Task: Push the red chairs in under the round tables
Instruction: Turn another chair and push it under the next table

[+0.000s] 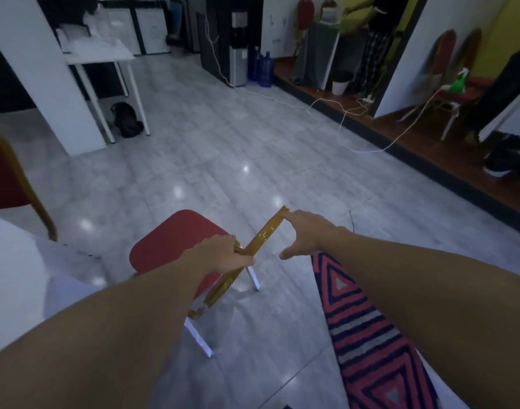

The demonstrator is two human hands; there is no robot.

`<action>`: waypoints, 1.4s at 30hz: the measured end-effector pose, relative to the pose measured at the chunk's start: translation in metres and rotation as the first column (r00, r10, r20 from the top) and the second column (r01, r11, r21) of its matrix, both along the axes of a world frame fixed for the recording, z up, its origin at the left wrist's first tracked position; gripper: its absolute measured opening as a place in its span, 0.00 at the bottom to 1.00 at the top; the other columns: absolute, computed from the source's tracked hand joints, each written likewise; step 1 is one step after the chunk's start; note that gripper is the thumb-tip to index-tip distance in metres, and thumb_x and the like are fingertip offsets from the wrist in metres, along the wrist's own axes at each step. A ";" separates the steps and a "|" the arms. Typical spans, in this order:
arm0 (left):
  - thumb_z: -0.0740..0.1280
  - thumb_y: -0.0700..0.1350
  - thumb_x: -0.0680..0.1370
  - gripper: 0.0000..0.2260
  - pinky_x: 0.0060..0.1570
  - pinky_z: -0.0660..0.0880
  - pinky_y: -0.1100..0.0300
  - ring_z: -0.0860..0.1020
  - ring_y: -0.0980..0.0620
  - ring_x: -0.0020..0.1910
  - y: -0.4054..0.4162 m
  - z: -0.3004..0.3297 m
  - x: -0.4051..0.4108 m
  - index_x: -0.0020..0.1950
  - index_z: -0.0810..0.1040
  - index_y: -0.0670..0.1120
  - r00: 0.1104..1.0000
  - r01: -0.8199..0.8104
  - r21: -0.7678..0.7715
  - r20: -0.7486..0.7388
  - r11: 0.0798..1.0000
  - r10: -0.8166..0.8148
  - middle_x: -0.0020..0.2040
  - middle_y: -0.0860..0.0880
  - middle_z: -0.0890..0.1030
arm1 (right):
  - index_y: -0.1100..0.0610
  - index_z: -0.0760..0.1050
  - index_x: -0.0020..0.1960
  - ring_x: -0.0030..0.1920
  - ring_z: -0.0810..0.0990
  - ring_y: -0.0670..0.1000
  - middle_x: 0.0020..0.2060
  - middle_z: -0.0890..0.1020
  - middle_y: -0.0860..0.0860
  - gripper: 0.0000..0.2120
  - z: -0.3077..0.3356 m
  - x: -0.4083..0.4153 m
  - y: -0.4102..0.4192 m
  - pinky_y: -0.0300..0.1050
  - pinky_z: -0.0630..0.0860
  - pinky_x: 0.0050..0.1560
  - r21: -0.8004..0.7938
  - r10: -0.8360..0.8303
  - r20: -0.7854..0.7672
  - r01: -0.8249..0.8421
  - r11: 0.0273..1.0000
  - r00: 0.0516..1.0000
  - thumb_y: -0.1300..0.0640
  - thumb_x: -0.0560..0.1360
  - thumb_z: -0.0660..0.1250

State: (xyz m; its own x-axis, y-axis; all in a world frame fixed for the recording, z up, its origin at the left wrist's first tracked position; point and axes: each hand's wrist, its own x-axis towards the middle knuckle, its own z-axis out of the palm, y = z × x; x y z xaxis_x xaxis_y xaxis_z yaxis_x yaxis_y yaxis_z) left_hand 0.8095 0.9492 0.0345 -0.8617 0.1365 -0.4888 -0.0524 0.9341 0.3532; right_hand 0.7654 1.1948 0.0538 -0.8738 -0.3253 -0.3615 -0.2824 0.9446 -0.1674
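A red chair (171, 240) with a gold-framed backrest and white legs stands on the tiled floor just in front of me, its seat pointing toward the left. My left hand (220, 255) is closed around the gold backrest frame near its middle. My right hand (304, 234) rests on the top end of the same frame, fingertips on the gold edge and thumb spread below. A white-covered round table (14, 261) shows at the lower left edge, apart from the chair's seat. A second red chair (5, 178) stands at the far left behind that table.
A white desk (105, 57) with a black bag under it stands at back left beside a white pillar. White cables (350, 113) trail over the floor toward a raised wooden step on the right, where more red chairs (443, 54) and standing people are. A water dispenser (238, 42) is at the back.
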 end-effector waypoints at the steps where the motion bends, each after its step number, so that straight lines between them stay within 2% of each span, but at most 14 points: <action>1: 0.61 0.79 0.59 0.50 0.61 0.69 0.47 0.72 0.41 0.70 0.005 -0.003 -0.004 0.74 0.70 0.51 1.000 -0.017 -0.008 0.013 1.000 0.017 0.74 0.45 0.72 | 0.49 0.52 0.85 0.80 0.63 0.58 0.83 0.62 0.54 0.56 -0.003 -0.011 0.004 0.57 0.62 0.77 0.013 0.039 -0.003 -0.039 0.999 0.999 0.34 0.68 0.79; 4: 0.63 0.80 0.57 0.50 0.59 0.70 0.48 0.73 0.42 0.69 0.021 -0.016 -0.015 0.72 0.71 0.52 0.993 -0.100 0.010 0.059 0.995 0.099 0.73 0.46 0.73 | 0.49 0.51 0.85 0.82 0.57 0.57 0.83 0.59 0.55 0.58 -0.017 -0.047 0.012 0.60 0.55 0.80 0.029 0.159 0.013 -0.159 0.987 0.987 0.36 0.67 0.81; 9: 0.68 0.78 0.57 0.47 0.60 0.74 0.46 0.76 0.43 0.64 0.033 -0.040 -0.021 0.70 0.72 0.55 0.975 -0.166 -0.003 0.153 0.986 0.164 0.68 0.49 0.76 | 0.49 0.53 0.85 0.82 0.58 0.56 0.82 0.62 0.54 0.57 -0.039 -0.089 0.001 0.62 0.50 0.80 0.077 0.346 0.040 -0.348 0.934 0.937 0.38 0.66 0.82; 11: 0.72 0.72 0.62 0.40 0.57 0.76 0.49 0.78 0.44 0.60 0.034 -0.050 -0.023 0.68 0.73 0.51 0.970 -0.155 0.007 0.188 0.988 0.151 0.61 0.49 0.79 | 0.49 0.55 0.84 0.81 0.59 0.56 0.82 0.64 0.53 0.55 -0.051 -0.102 -0.007 0.62 0.51 0.79 0.099 0.413 0.071 -0.418 0.903 0.908 0.40 0.67 0.82; 13: 0.73 0.59 0.71 0.26 0.52 0.77 0.51 0.81 0.45 0.53 0.032 -0.060 -0.026 0.63 0.75 0.47 0.974 -0.114 -0.007 0.194 0.994 0.113 0.50 0.50 0.79 | 0.47 0.57 0.83 0.80 0.63 0.56 0.80 0.67 0.52 0.50 -0.064 -0.112 -0.018 0.62 0.53 0.78 0.113 0.461 0.105 -0.471 0.875 0.881 0.42 0.70 0.81; 16: 0.68 0.48 0.74 0.17 0.55 0.78 0.47 0.80 0.44 0.51 0.025 -0.069 -0.035 0.63 0.75 0.48 0.963 -0.100 -0.019 0.248 0.995 0.102 0.45 0.51 0.77 | 0.43 0.64 0.79 0.74 0.71 0.57 0.69 0.77 0.51 0.37 -0.080 -0.129 -0.034 0.63 0.53 0.78 0.088 0.498 0.138 -0.512 0.855 0.856 0.53 0.75 0.74; 18: 0.67 0.47 0.74 0.19 0.58 0.77 0.45 0.80 0.44 0.53 0.025 -0.070 -0.041 0.65 0.73 0.52 0.954 -0.120 0.006 0.277 0.993 0.114 0.48 0.50 0.78 | 0.41 0.69 0.76 0.67 0.76 0.55 0.55 0.79 0.46 0.32 -0.085 -0.139 -0.040 0.63 0.50 0.79 0.116 0.543 0.176 -0.565 0.817 0.821 0.60 0.74 0.69; 20: 0.66 0.46 0.72 0.23 0.60 0.76 0.44 0.80 0.42 0.56 0.020 -0.072 -0.050 0.68 0.71 0.56 0.946 -0.170 0.027 0.283 0.985 0.156 0.54 0.48 0.80 | 0.39 0.74 0.72 0.57 0.78 0.50 0.44 0.74 0.39 0.29 -0.086 -0.152 -0.050 0.57 0.59 0.76 0.138 0.578 0.204 -0.608 0.782 0.790 0.62 0.75 0.66; 22: 0.66 0.45 0.73 0.26 0.61 0.76 0.45 0.80 0.41 0.58 0.011 -0.074 -0.060 0.71 0.70 0.56 0.941 -0.222 0.040 0.272 0.974 0.203 0.57 0.46 0.80 | 0.37 0.76 0.68 0.46 0.74 0.46 0.40 0.72 0.38 0.27 -0.083 -0.165 -0.063 0.42 0.70 0.54 0.128 0.594 0.183 -0.619 0.775 0.783 0.62 0.76 0.64; 24: 0.65 0.42 0.75 0.26 0.60 0.76 0.47 0.79 0.43 0.56 -0.003 -0.074 -0.072 0.73 0.70 0.54 0.929 -0.275 0.055 0.271 0.960 0.251 0.55 0.47 0.79 | 0.37 0.77 0.66 0.44 0.77 0.48 0.41 0.76 0.40 0.27 -0.078 -0.178 -0.080 0.43 0.71 0.40 0.115 0.593 0.203 -0.620 0.776 0.779 0.63 0.76 0.63; 26: 0.64 0.40 0.75 0.25 0.59 0.77 0.48 0.79 0.45 0.55 -0.018 -0.074 -0.081 0.73 0.70 0.53 0.913 -0.325 0.064 0.282 0.944 0.295 0.56 0.48 0.80 | 0.37 0.77 0.65 0.44 0.80 0.51 0.45 0.79 0.45 0.27 -0.079 -0.190 -0.098 0.48 0.77 0.41 0.115 0.599 0.230 -0.632 0.766 0.767 0.64 0.75 0.64; 31: 0.64 0.38 0.75 0.28 0.53 0.76 0.55 0.79 0.46 0.56 -0.051 -0.076 -0.092 0.75 0.70 0.53 0.874 -0.424 0.092 0.302 0.901 0.380 0.58 0.47 0.79 | 0.37 0.79 0.64 0.40 0.78 0.49 0.43 0.80 0.45 0.28 -0.082 -0.211 -0.137 0.46 0.75 0.38 0.093 0.677 0.245 -0.712 0.696 0.694 0.66 0.74 0.64; 36: 0.64 0.39 0.75 0.34 0.63 0.73 0.52 0.75 0.42 0.66 -0.050 -0.077 -0.101 0.80 0.60 0.56 0.847 -0.477 0.072 0.305 0.876 0.436 0.71 0.44 0.74 | 0.42 0.79 0.63 0.42 0.80 0.54 0.46 0.80 0.50 0.25 -0.090 -0.235 -0.147 0.48 0.76 0.37 0.108 0.743 0.279 -0.789 0.605 0.608 0.66 0.73 0.63; 42: 0.67 0.39 0.75 0.33 0.60 0.71 0.52 0.74 0.42 0.66 -0.029 -0.078 -0.109 0.77 0.64 0.59 0.768 -0.595 0.039 0.322 0.803 0.553 0.70 0.45 0.74 | 0.46 0.79 0.66 0.41 0.77 0.52 0.44 0.78 0.50 0.24 -0.093 -0.260 -0.142 0.45 0.71 0.38 0.007 0.836 0.240 -0.862 0.507 0.494 0.64 0.74 0.65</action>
